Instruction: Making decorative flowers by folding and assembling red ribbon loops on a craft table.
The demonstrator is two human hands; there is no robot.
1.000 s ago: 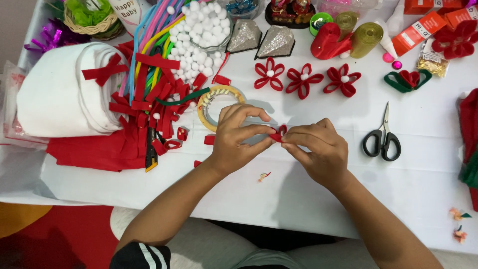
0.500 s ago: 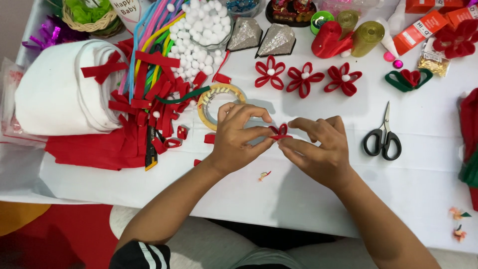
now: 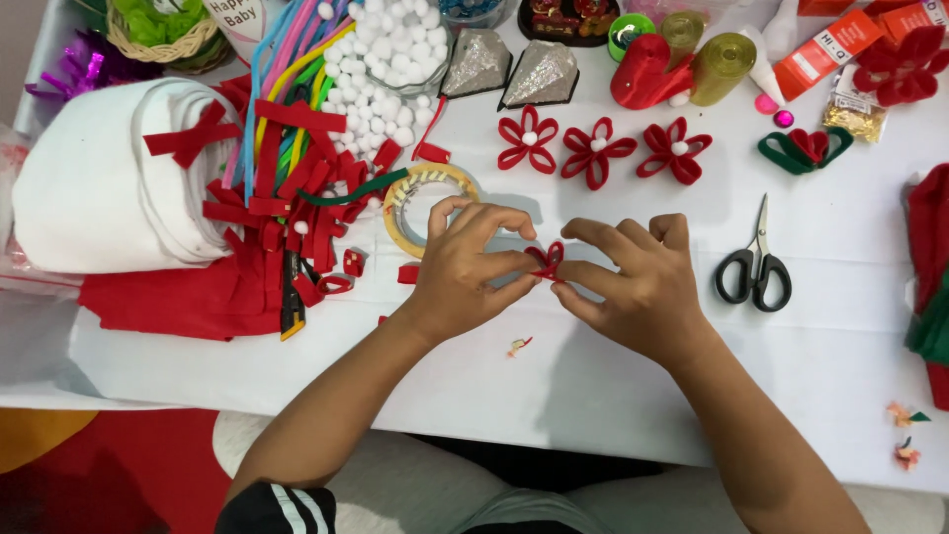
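Note:
My left hand [image 3: 473, 269] and my right hand [image 3: 641, 285] meet over the white table [image 3: 554, 386], both pinching a small red ribbon loop piece [image 3: 546, 259] between fingertips. The piece is folded into petal-like loops and partly hidden by my fingers. Just behind my left hand lies a tape roll [image 3: 427, 201]. Three finished red ribbon flowers [image 3: 596, 150] with white centres lie in a row further back. Black-handled scissors [image 3: 756, 265] rest to the right of my right hand.
A pile of red ribbon strips and loops [image 3: 297, 213] lies left beside a white fabric roll [image 3: 94, 193] and red felt [image 3: 178, 302]. White pom-poms [image 3: 386, 59], coloured pipe cleaners, ribbon spools [image 3: 682, 59], a red-green bow [image 3: 806, 148] line the back. Small scrap [image 3: 518, 346] near front.
My hands have drawn slightly apart and my fingers have shifted on the red loop piece, which now shows more between them. Nothing else on the table has moved.

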